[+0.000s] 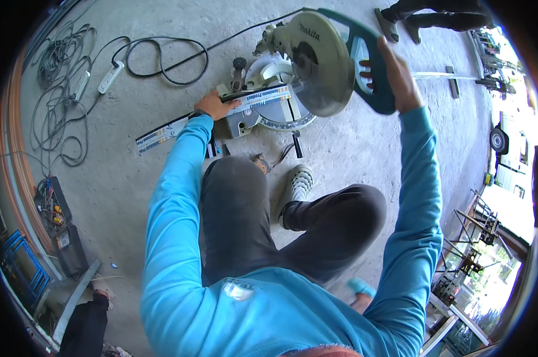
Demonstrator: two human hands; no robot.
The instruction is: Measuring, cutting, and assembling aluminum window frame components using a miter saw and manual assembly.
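A miter saw with a grey-white blade guard (328,71) stands on the concrete floor in front of me, its head raised. My right hand (395,80) is wrapped round its teal handle (373,98), the fingertips showing through the loop. At the saw's base (245,124) a long aluminium profile (263,97) in printed film lies slantwise, its right end near the blade area. My left hand (216,105) is closed over the profile, pressing it beside the clamp (238,68). The fingers' undersides are hidden. The blade looks blurred.
Black cable (200,50) loops behind the saw toward white power strips (110,77) and tangled cords (54,62). A toolbox (64,238) stands at the left. Another person's legs (441,19) are at far right; a dark trouser leg (86,324) shows lower left. A tape measure (260,162) lies by my knee.
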